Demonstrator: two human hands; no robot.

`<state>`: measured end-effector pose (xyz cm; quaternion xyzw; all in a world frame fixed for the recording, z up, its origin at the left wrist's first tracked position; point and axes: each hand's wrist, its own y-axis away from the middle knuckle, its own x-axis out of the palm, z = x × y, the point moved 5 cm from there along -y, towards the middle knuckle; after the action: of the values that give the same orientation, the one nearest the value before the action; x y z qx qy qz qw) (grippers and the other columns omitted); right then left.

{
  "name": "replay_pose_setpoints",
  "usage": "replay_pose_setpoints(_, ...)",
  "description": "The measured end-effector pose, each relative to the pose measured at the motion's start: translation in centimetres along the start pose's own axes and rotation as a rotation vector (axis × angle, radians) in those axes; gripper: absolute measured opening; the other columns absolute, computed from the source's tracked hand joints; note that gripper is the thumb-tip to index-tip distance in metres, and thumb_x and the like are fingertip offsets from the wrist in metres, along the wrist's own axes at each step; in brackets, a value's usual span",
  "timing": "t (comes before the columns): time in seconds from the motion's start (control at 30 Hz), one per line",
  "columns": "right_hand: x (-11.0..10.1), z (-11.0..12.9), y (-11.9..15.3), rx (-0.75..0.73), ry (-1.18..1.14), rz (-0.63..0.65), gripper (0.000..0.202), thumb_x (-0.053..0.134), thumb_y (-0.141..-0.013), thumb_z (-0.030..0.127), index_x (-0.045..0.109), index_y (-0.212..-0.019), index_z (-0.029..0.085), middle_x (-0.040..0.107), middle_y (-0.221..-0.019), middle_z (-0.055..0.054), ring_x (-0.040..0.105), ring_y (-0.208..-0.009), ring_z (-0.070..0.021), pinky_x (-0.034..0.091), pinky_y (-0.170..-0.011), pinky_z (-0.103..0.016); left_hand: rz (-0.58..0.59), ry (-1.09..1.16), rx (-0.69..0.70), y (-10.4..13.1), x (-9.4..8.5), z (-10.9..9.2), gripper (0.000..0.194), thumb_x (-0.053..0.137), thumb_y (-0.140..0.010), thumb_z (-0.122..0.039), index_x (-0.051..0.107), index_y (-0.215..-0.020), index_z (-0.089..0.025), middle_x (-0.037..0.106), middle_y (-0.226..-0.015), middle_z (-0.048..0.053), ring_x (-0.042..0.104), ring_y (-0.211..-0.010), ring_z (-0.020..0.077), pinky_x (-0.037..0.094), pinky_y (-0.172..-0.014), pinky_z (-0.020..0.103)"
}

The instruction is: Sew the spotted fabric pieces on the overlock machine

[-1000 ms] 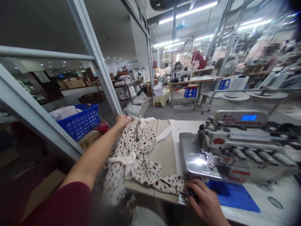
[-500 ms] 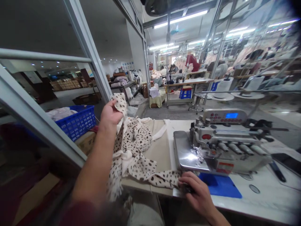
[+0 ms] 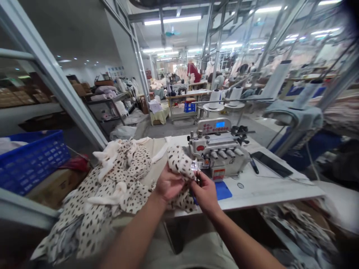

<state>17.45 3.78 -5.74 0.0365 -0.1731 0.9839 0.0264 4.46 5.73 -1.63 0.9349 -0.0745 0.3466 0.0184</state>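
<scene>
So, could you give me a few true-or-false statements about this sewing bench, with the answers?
1. The left hand holds spotted cloth. True.
2. The sewing machine's display is dark. False: the display on the sewing machine is lit blue.
3. A phone-like slab lies on the table, to the right of the sewing machine. True.
4. The basket at the far left of the picture is red. False: that basket is blue.
5. The right hand is spread flat on the table, far from the left hand. False: the right hand is close to the left, with a dark object at its fingers.
</scene>
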Motion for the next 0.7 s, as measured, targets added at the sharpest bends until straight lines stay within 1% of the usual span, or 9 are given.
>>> replay_pose_setpoints(0.03,-1.4,-0.3,0.2,-0.017,0.075,-0.018,0.019,0.064,-0.086,0.03,0.07,-0.1,0.019,0.074,-0.094,-0.006,0.068,-0.087,-0.0228,0.056,-0.081,-0.036,0.051,0.01,-0.002,0.3,0.1,0.1,0.064,0.069,-0.053,-0.008,0.062,-0.113,-0.03,0.071,-0.11,0.001,0.065,-0.113,0.0288,0.048,-0.102,0.053)
replay_pose_setpoints(0.1,-4.5,-0.4,0.7,-0.106,0.238,-0.077,0.014,0.061,-0.086,0.026,0.069,-0.094,0.019,0.073,-0.092,-0.005,0.067,-0.086,-0.0221,0.055,-0.081,-0.035,0.115,0.033,0.02,0.7,0.1,0.1,0.062,0.07,-0.055,-0.013,0.061,-0.114,-0.032,0.068,-0.121,0.0,0.06,-0.121,0.0282,0.047,-0.104,0.051)
replay_pose_setpoints(0.17,-7.8,-0.2,0.9,-0.217,0.405,-0.13,0.015,0.058,-0.084,0.021,0.069,-0.094,0.021,0.072,-0.095,-0.006,0.067,-0.09,-0.0223,0.054,-0.084,-0.036,0.087,0.061,0.044,0.9,-0.3,0.3,0.053,0.071,-0.062,-0.02,0.061,-0.113,-0.031,0.067,-0.124,0.0,0.058,-0.123,0.0262,0.047,-0.104,0.046)
replay_pose_setpoints(0.27,-11.9,0.2,0.6,-0.313,0.591,-0.122,0.021,0.055,-0.082,0.016,0.07,-0.096,0.022,0.072,-0.096,-0.006,0.068,-0.09,-0.0229,0.055,-0.085,-0.038,-0.059,0.071,0.016,1.0,-1.0,1.5,0.044,0.075,-0.068,-0.025,0.062,-0.11,-0.029,0.07,-0.114,0.001,0.065,-0.106,0.0203,0.053,-0.095,0.039)
replay_pose_setpoints(0.37,-15.4,0.4,-0.2,-0.322,0.712,-0.094,0.025,0.053,-0.08,0.014,0.07,-0.096,0.022,0.073,-0.096,-0.007,0.068,-0.091,-0.0236,0.055,-0.085,-0.038,-0.25,0.02,-0.072,1.5,-1.2,3.5,0.041,0.081,-0.065,-0.018,0.064,-0.103,-0.023,0.073,-0.097,0.001,0.066,-0.078,0.0127,0.055,-0.075,0.028)
replay_pose_setpoints(0.43,-17.6,0.5,-0.7,-0.297,0.79,-0.1,0.026,0.052,-0.077,0.015,0.07,-0.095,0.022,0.074,-0.095,-0.006,0.069,-0.09,-0.0234,0.055,-0.085,-0.038,-0.319,-0.025,-0.112,2.3,-0.7,5.0,0.038,0.083,-0.063,-0.014,0.065,-0.096,-0.019,0.073,-0.092,0.003,0.067,-0.075,0.0121,0.055,-0.072,0.024)
replay_pose_setpoints(0.5,-19.6,0.3,-1.2,-0.27,0.869,-0.117,0.027,0.052,-0.074,0.016,0.07,-0.094,0.022,0.074,-0.093,-0.006,0.069,-0.086,-0.023,0.054,-0.082,-0.036,-0.32,-0.068,-0.118,3.3,0.3,6.4,0.036,0.084,-0.065,-0.016,0.067,-0.097,-0.018,0.074,-0.097,0.006,0.069,-0.083,0.0144,0.056,-0.078,0.026)
replay_pose_setpoints(0.6,-21.9,-0.3,-1.9,-0.245,0.974,-0.163,0.026,0.052,-0.072,0.017,0.07,-0.092,0.02,0.074,-0.09,-0.006,0.068,-0.082,-0.0229,0.054,-0.08,-0.036,-0.264,-0.147,-0.09,4.7,1.5,8.9,0.033,0.08,-0.073,-0.026,0.069,-0.104,-0.018,0.074,-0.105,0.008,0.07,-0.09,0.017,0.055,-0.089,0.032)
replay_pose_setpoints(0.7,-22.3,-1.4,-1.9,-0.191,1.1,-0.159,0.028,0.052,-0.07,0.016,0.071,-0.091,0.02,0.071,-0.091,-0.007,0.066,-0.082,-0.0234,0.053,-0.078,-0.036,-0.255,-0.266,-0.031,5.1,1.2,11.4,0.026,0.076,-0.08,-0.03,0.07,-0.102,-0.018,0.075,-0.106,0.009,0.071,-0.092,0.0182,0.052,-0.095,0.036)
